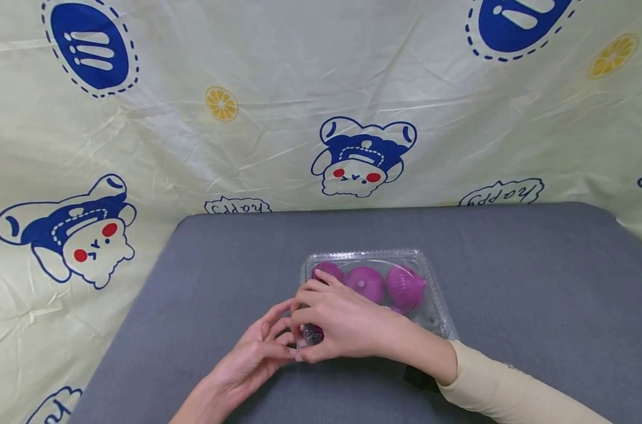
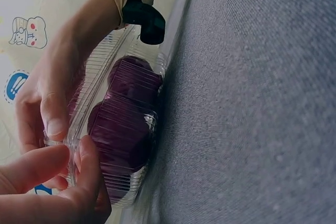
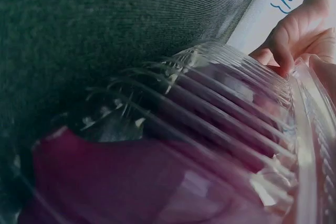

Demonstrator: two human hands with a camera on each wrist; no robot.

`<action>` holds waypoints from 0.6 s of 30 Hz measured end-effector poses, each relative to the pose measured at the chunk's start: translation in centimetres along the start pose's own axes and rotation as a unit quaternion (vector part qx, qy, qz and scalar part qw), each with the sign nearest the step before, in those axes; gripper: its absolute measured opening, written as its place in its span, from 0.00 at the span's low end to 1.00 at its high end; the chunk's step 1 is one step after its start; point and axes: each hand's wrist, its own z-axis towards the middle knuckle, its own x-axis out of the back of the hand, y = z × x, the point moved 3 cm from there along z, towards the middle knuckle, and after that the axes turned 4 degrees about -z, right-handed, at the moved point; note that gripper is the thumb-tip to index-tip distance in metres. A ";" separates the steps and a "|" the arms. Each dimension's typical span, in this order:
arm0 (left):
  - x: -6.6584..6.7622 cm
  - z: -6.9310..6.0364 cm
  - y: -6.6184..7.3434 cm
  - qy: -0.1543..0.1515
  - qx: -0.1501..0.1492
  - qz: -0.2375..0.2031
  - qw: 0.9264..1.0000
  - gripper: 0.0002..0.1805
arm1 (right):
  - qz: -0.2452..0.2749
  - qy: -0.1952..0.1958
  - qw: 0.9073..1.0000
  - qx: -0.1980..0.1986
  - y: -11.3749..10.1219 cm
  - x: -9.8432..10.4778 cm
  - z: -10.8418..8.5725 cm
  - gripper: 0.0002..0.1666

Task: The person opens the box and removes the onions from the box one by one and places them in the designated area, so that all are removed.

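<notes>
A clear plastic clamshell box [image 1: 437, 294] with several purple onions [image 1: 365, 285] inside stands on the grey surface. At its near left corner the left hand [image 1: 252, 356] pinches the rim between thumb and fingers. Reaching across the box, the right hand [image 1: 347, 321] has its thumb and curled fingers on that same corner. The left wrist view has both hands' fingertips meeting at the box's rim [image 2: 79, 124], with dark purple onions [image 2: 123, 135] behind the ribbed wall. Close up in the right wrist view are the ribbed plastic and an onion [image 3: 131, 182].
A grey cloth-covered table [image 1: 236, 253] lies under the box. Behind it hangs a pale curtain [image 1: 278, 47] printed with blue cartoon figures and orange slices. A black device [image 1: 420, 378] sits at the right wrist, by the cream sleeve [image 1: 506, 383].
</notes>
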 end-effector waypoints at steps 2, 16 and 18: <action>-0.1 0.0 0.0 0.000 0.001 -0.001 1.000 0.48 | 0.009 0.002 1.000 -0.004 0.0 0.0 0.0 0.14; -0.3 0.1 -0.5 -0.017 -0.015 0.009 1.000 0.47 | 0.024 -0.037 0.999 0.017 0.1 -0.2 -0.4 0.23; -0.3 0.1 -0.4 -0.018 -0.016 0.016 1.000 0.47 | 0.021 -0.038 0.999 0.022 0.1 -0.3 -0.4 0.27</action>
